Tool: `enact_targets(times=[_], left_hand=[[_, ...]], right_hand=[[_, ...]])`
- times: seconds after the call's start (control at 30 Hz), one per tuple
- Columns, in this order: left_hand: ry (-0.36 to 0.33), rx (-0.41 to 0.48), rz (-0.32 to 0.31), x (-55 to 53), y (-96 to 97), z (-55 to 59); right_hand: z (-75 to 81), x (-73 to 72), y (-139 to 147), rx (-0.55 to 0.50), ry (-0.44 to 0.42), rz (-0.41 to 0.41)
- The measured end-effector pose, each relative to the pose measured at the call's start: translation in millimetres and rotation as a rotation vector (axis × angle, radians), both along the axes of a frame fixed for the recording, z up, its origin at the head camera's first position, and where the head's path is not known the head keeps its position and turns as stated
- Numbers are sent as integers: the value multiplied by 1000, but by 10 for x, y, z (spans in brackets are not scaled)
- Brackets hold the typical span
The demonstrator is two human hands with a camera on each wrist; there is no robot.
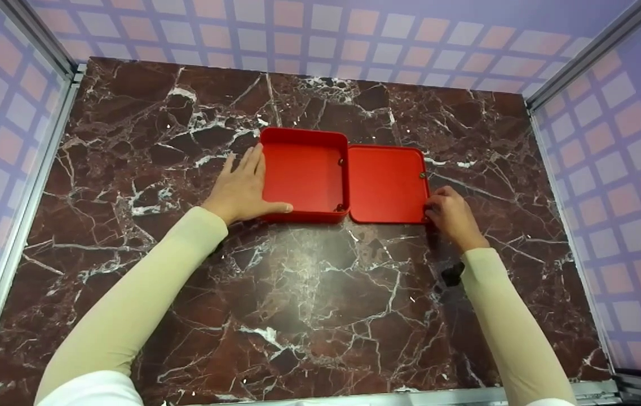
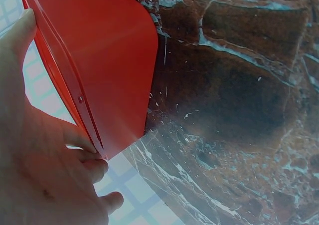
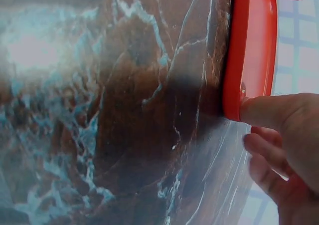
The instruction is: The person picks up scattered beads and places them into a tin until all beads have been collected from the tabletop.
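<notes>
A square red box stands uncovered on the marble-patterned table, its inside bare apart from small metal studs by the right wall. Against its right side lies a flat red lid with a shallow rim; whether the two are joined is unclear. My left hand rests on the box's left side, fingers extended along the wall and thumb across the front rim. At the lid's right edge, near the front corner, my right hand pinches the rim. The right wrist view shows the thumb on that rim, other fingers curled beside it.
The dark red-brown marble table spreads around the box. Checkered panels in metal frames border the back and both sides. A metal rail runs along the front edge.
</notes>
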State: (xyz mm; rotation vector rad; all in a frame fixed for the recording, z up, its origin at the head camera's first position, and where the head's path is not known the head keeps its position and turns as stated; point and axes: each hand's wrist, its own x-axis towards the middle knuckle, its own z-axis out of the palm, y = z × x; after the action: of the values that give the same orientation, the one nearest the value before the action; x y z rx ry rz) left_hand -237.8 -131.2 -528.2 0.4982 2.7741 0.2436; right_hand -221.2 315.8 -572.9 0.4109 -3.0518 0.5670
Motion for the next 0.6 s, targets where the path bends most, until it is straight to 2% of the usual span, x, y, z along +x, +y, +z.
enact_targets(times=[0.27, 0.6], left_hand=[[-4, 10, 5, 3, 2, 2], [-6, -5, 3, -5, 10, -12]], right_hand=[[-27, -3, -25, -23, -45, -32], [-30, 18, -51, -27, -16, -12]])
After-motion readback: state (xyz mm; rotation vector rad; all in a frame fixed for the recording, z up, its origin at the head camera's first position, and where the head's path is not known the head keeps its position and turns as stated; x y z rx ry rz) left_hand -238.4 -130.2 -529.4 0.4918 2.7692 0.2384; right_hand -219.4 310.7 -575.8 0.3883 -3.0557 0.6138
